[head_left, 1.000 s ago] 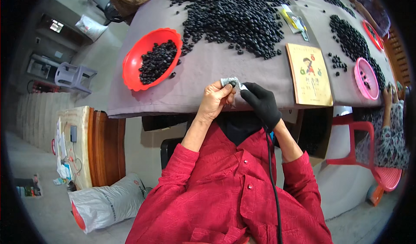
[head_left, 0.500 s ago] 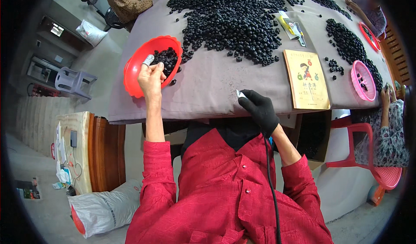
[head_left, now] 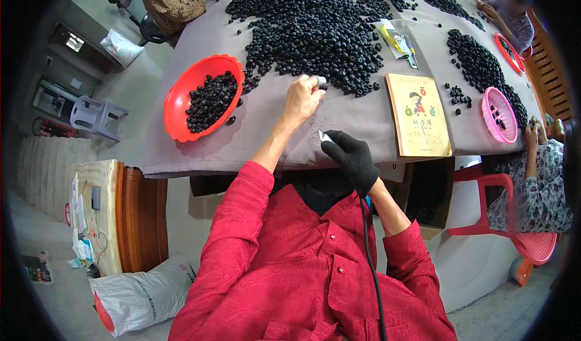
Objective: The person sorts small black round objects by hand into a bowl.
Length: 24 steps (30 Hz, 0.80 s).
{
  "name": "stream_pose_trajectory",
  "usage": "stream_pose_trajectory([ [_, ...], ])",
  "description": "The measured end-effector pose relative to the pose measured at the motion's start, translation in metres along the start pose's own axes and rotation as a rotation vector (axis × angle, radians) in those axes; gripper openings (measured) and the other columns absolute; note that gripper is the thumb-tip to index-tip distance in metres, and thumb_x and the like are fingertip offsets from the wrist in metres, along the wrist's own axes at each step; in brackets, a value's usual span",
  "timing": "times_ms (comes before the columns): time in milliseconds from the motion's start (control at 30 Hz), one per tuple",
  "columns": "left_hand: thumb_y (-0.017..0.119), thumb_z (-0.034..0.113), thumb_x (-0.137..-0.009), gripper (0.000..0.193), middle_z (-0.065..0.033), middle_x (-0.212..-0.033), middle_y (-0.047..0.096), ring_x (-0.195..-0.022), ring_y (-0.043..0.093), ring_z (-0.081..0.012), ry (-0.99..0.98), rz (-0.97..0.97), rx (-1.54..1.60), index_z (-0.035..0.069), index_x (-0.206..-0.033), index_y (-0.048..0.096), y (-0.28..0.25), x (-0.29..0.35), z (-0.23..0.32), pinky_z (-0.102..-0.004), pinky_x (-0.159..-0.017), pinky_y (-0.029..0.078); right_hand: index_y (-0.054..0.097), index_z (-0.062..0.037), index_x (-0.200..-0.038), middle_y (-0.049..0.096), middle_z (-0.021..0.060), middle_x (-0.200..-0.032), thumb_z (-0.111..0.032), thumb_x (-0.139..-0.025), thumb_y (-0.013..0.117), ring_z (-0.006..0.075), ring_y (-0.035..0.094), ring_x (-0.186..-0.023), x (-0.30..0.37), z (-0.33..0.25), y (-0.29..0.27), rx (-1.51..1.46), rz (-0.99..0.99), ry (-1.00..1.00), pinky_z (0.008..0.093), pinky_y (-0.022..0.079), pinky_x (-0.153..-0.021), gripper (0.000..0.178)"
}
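Observation:
My left hand (head_left: 301,104), bare with silver wrapping round a fingertip, is at the near edge of the large pile of small black round pieces (head_left: 315,29). Its fingers pinch together at one black piece (head_left: 322,87). Just nearer to me, my right hand (head_left: 352,158) wears a black glove and is closed; a small silver-white pointed tip (head_left: 325,137) sticks out at its thumb, and the rest is hidden. To the left stands a scalloped red bowl (head_left: 175,108), partly filled with more black pieces.
A yellow booklet (head_left: 417,138) lies right of my right hand, below a yellow-and-clear packet (head_left: 396,41). A pink basket (head_left: 491,120) stands farther right. Co-workers sit at the far left and the right, by other piles. A black cord (head_left: 370,250) hangs from my right wrist.
My left hand has moved from over the red bowl rightward to the edge of the pile. My right hand stays closed in about the same place. The view has shifted slightly.

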State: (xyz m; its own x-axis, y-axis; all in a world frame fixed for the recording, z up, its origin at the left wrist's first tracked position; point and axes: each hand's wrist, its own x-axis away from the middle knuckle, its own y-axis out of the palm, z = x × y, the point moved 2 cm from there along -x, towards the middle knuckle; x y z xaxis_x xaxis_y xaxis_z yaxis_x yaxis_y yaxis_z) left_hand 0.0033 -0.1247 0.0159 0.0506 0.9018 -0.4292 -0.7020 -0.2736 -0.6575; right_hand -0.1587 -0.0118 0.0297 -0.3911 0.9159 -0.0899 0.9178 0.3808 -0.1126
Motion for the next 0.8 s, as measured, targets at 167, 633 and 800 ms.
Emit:
stream_pose_trajectory([
  [167, 0.071, 0.014, -0.065, 0.022, -0.0175, -0.074, 0.059, -0.075, 0.059, -0.0335, 0.005, -0.076, -0.082, 0.003, -0.083, 0.062, 0.011, -0.016, 0.011, -0.0409, -0.067, 0.047, 0.058, 0.0006, -0.106, 0.064, 0.0120, -0.091, -0.019, -0.084, 0.059, 0.0113, 0.057, -0.083, -0.001, 0.000, -0.004, 0.007, 0.002, 0.005, 0.0279, 0.045, -0.076, 0.030],
  [633, 0.055, 0.012, -0.082, 0.011, -0.0058, -0.063, 0.059, -0.045, 0.055, -0.0104, -0.603, -0.203, 0.918, 0.001, -0.081, 0.059, -0.020, 0.039, 0.018, -0.0211, -0.039, 0.041, 0.058, 0.0008, -0.105, 0.063, 0.0045, -0.091, -0.019, -0.084, 0.059, 0.0102, 0.055, -0.086, -0.003, 0.000, -0.008, -0.129, 0.172, 0.095, 0.0252, 0.044, -0.075, 0.029],
  [800, 0.051, 0.012, -0.086, 0.014, -0.0073, -0.068, 0.060, -0.050, 0.058, -0.0122, -0.622, -0.320, 1.247, 0.001, -0.092, 0.057, -0.017, 0.080, 0.046, -0.0210, -0.041, 0.044, 0.057, 0.0006, -0.106, 0.063, 0.0055, -0.092, -0.018, -0.083, 0.060, 0.0107, 0.056, -0.085, -0.007, 0.014, -0.007, -0.133, 0.268, -0.025, 0.0258, 0.045, -0.075, 0.030],
])
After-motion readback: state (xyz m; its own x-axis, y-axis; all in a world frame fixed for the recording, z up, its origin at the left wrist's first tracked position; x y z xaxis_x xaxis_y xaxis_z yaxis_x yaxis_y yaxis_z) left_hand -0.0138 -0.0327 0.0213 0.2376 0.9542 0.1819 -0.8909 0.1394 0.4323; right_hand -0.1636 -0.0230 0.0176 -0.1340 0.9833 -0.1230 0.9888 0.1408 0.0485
